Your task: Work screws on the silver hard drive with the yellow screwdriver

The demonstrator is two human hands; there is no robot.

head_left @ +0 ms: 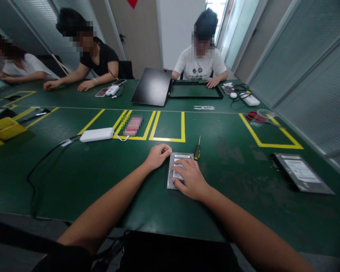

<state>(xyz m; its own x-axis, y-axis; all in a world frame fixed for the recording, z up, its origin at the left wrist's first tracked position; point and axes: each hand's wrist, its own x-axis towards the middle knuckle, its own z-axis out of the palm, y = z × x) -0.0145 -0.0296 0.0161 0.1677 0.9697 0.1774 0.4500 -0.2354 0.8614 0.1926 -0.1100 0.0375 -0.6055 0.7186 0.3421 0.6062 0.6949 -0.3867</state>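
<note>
A silver hard drive lies flat on the green table in front of me, its label partly covered by fingers. Over its right side rests my right hand, fingers spread across the top face. At the drive's upper left corner is my left hand, its fingers curled together; whatever may be between the fingertips is too small to make out. Just beyond my right hand, a screwdriver with a black and yellow handle lies with its tip pointing away.
Left of centre are a white power bank with cables and a pink phone. A silver, labelled device lies at right, near red-handled pliers. Across the table, a person handles a black panel and frame; two others sit left.
</note>
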